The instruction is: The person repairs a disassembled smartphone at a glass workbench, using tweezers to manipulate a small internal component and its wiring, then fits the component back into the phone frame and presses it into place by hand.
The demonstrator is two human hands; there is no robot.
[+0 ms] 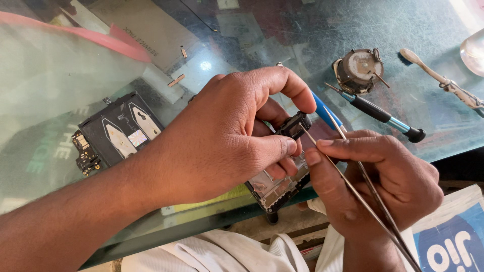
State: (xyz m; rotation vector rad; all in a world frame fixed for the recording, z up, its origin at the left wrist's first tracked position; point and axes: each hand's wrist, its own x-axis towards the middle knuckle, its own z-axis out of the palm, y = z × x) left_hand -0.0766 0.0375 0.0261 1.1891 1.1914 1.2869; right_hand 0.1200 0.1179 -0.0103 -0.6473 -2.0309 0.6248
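Observation:
My left hand (227, 136) grips a small black part (293, 126) between thumb and fingers, held over an opened phone frame (277, 189) at the glass table's front edge. My right hand (375, 184) pinches long metal tweezers (353, 186), whose tips touch the black part. The phone frame is largely hidden under my left hand; only its lower metal end shows.
A black phone board with shields (113, 133) lies left on the glass table (50, 85). A blue-and-black screwdriver (375, 112), a round metal tool (359, 70) and a white brush (443, 80) lie at the right. Small metal strips (176, 79) sit further back.

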